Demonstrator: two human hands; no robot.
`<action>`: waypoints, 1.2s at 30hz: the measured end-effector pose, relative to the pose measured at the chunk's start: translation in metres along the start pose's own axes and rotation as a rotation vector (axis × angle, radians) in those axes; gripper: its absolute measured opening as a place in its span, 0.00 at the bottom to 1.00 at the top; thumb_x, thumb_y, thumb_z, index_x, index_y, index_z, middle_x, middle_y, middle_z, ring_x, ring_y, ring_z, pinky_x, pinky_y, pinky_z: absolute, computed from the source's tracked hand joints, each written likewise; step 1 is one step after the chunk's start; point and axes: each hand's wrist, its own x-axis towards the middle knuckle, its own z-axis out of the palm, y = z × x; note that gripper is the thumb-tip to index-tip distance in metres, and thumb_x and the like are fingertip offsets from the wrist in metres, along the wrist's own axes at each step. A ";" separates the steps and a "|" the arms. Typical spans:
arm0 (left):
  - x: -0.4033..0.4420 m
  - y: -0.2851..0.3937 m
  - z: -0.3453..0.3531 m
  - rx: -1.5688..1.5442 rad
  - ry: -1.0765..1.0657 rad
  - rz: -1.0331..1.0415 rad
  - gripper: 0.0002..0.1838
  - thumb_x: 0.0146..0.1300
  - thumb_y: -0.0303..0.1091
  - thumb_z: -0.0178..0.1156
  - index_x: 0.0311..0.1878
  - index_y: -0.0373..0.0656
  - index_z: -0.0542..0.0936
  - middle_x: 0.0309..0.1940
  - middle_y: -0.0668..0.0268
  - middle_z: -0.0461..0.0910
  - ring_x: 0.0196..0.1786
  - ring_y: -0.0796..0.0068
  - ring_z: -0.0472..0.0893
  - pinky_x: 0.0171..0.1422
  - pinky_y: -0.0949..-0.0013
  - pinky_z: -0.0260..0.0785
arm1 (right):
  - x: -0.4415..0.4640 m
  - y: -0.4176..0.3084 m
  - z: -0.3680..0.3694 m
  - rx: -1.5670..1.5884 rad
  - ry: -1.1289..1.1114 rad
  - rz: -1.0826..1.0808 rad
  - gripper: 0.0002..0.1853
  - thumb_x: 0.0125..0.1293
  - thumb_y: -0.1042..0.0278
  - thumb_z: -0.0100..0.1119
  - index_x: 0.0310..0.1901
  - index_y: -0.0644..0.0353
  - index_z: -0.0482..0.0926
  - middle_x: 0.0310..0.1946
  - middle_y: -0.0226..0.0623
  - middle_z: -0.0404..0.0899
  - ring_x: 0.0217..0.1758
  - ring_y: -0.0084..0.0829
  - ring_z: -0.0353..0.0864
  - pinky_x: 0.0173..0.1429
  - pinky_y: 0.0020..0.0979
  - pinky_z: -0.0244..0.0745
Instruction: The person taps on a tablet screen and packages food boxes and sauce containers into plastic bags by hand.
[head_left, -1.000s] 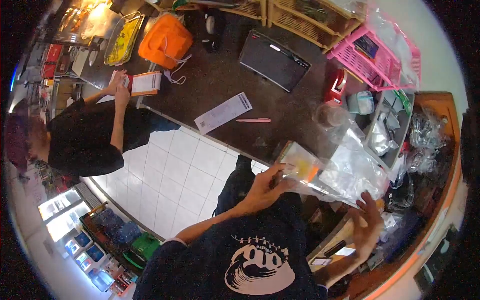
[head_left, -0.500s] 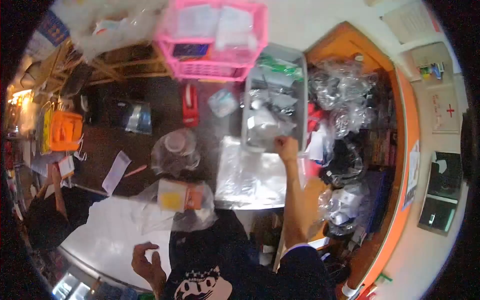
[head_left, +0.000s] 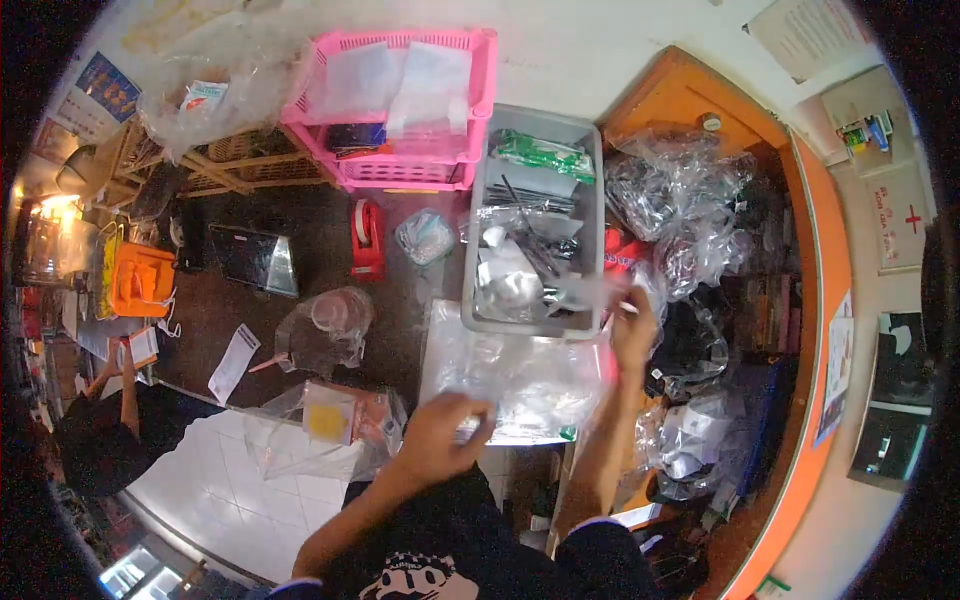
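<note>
My right hand (head_left: 632,325) is at the right front corner of a grey plastic bin (head_left: 535,328). Its fingers are pinched around a pale, see-through strip, too smeared to name. The bin holds green packets (head_left: 545,155), dark thin sticks (head_left: 530,198) and clear-wrapped pieces (head_left: 510,275). My left hand (head_left: 447,435) is over the left front part of a stack of clear plastic bags (head_left: 545,385), with fingers curled in and blurred; what they hold, if anything, is hidden. Left of it, a clear bag (head_left: 290,425) with a yellow-labelled packet (head_left: 327,418) lies at the table edge.
Behind the bin stands a pink basket (head_left: 400,175). A red tape dispenser (head_left: 367,240), a wrapped bundle (head_left: 425,238) and a round clear container (head_left: 340,312) are on the dark table. Bagged goods (head_left: 690,185) crowd the right. Another person's hands (head_left: 122,360) are at far left.
My right hand has come out of the bin to its right front corner with a pale strip. My left hand has risen from beside my body to the plastic bags. The view has shifted slightly.
</note>
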 end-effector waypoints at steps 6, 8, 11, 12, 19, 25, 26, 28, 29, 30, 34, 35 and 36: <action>0.130 -0.136 0.099 0.372 0.249 0.188 0.11 0.51 0.26 0.66 0.40 0.38 0.82 0.36 0.53 0.83 0.44 0.50 0.81 0.56 0.52 0.68 | -0.071 0.025 -0.156 0.293 0.196 0.221 0.09 0.64 0.78 0.64 0.39 0.57 0.73 0.30 0.23 0.73 0.32 0.17 0.69 0.34 0.21 0.64; 0.149 -0.183 0.114 0.543 0.031 0.139 0.12 0.48 0.26 0.66 0.39 0.39 0.83 0.36 0.53 0.84 0.44 0.50 0.81 0.56 0.51 0.68 | -0.095 0.012 -0.170 0.278 0.209 0.252 0.07 0.64 0.79 0.63 0.38 0.58 0.74 0.30 0.25 0.75 0.32 0.17 0.71 0.36 0.22 0.66; 0.142 -0.172 0.108 0.713 -0.204 0.045 0.12 0.43 0.26 0.66 0.36 0.40 0.84 0.34 0.53 0.84 0.44 0.51 0.81 0.54 0.50 0.67 | -0.130 0.034 -0.183 0.184 0.269 0.276 0.03 0.64 0.79 0.63 0.36 0.61 0.78 0.32 0.29 0.79 0.33 0.19 0.74 0.39 0.22 0.70; 0.141 -0.162 0.102 0.713 -0.226 0.018 0.12 0.41 0.26 0.66 0.33 0.41 0.84 0.33 0.53 0.84 0.44 0.52 0.81 0.53 0.50 0.67 | -0.142 0.046 -0.180 0.102 0.334 0.272 0.01 0.64 0.78 0.62 0.36 0.63 0.80 0.33 0.31 0.81 0.34 0.21 0.76 0.42 0.23 0.72; 0.129 -0.187 0.091 0.797 -0.313 0.209 0.06 0.43 0.26 0.66 0.28 0.42 0.83 0.30 0.55 0.83 0.43 0.52 0.82 0.53 0.47 0.68 | -0.160 -0.011 -0.092 -0.050 -0.045 0.314 0.15 0.65 0.70 0.67 0.53 0.62 0.83 0.41 0.38 0.85 0.41 0.28 0.83 0.50 0.28 0.79; 0.116 -0.159 0.070 0.302 -0.086 -0.016 0.08 0.44 0.21 0.63 0.29 0.43 0.80 0.31 0.60 0.82 0.44 0.55 0.81 0.53 0.52 0.69 | -0.163 0.005 -0.064 0.423 0.096 0.398 0.15 0.71 0.66 0.62 0.54 0.64 0.80 0.36 0.38 0.83 0.34 0.28 0.84 0.37 0.30 0.83; 0.108 -0.123 0.067 0.147 0.003 0.102 0.08 0.44 0.20 0.62 0.29 0.43 0.78 0.34 0.60 0.82 0.46 0.54 0.80 0.54 0.53 0.69 | -0.165 0.018 -0.054 0.384 0.143 0.333 0.15 0.72 0.66 0.61 0.55 0.65 0.79 0.37 0.38 0.83 0.34 0.30 0.84 0.37 0.31 0.83; 0.078 -0.082 0.081 -0.149 0.027 0.163 0.10 0.44 0.18 0.61 0.30 0.42 0.75 0.42 0.58 0.81 0.52 0.53 0.78 0.56 0.55 0.68 | -0.164 -0.019 -0.023 0.616 0.104 0.386 0.18 0.72 0.64 0.61 0.55 0.70 0.78 0.44 0.42 0.84 0.44 0.34 0.86 0.47 0.34 0.84; 0.060 -0.062 0.084 0.005 -0.036 0.260 0.12 0.43 0.17 0.61 0.33 0.41 0.77 0.46 0.58 0.81 0.54 0.52 0.78 0.59 0.53 0.68 | -0.165 -0.033 -0.017 0.652 -0.024 0.417 0.17 0.72 0.67 0.61 0.56 0.70 0.79 0.46 0.42 0.83 0.46 0.34 0.85 0.50 0.35 0.83; 0.042 -0.061 0.097 0.039 -0.142 0.319 0.16 0.47 0.23 0.66 0.43 0.41 0.80 0.48 0.54 0.81 0.54 0.49 0.79 0.63 0.50 0.68 | -0.169 -0.048 -0.006 0.695 -0.170 0.448 0.17 0.71 0.69 0.61 0.56 0.71 0.79 0.49 0.42 0.83 0.48 0.34 0.85 0.53 0.35 0.82; -0.048 -0.005 0.047 0.177 -0.090 0.309 0.35 0.55 0.36 0.70 0.68 0.47 0.72 0.70 0.53 0.66 0.70 0.48 0.67 0.73 0.46 0.59 | -0.169 -0.077 -0.046 0.186 -0.451 0.300 0.12 0.62 0.78 0.62 0.48 0.66 0.81 0.40 0.38 0.83 0.44 0.32 0.82 0.53 0.32 0.79; -0.071 -0.008 0.016 0.308 0.016 0.299 0.37 0.54 0.38 0.71 0.68 0.47 0.71 0.72 0.54 0.64 0.72 0.50 0.65 0.73 0.46 0.58 | -0.178 -0.065 -0.048 0.275 -0.322 0.192 0.13 0.62 0.73 0.67 0.49 0.61 0.84 0.37 0.38 0.85 0.37 0.30 0.84 0.40 0.31 0.81; -0.096 -0.011 -0.021 0.433 0.112 0.305 0.39 0.53 0.40 0.73 0.69 0.47 0.70 0.73 0.56 0.61 0.73 0.51 0.64 0.73 0.46 0.57 | -0.185 -0.099 -0.053 0.311 -0.324 0.242 0.15 0.59 0.76 0.68 0.50 0.63 0.82 0.34 0.34 0.81 0.34 0.29 0.83 0.37 0.28 0.79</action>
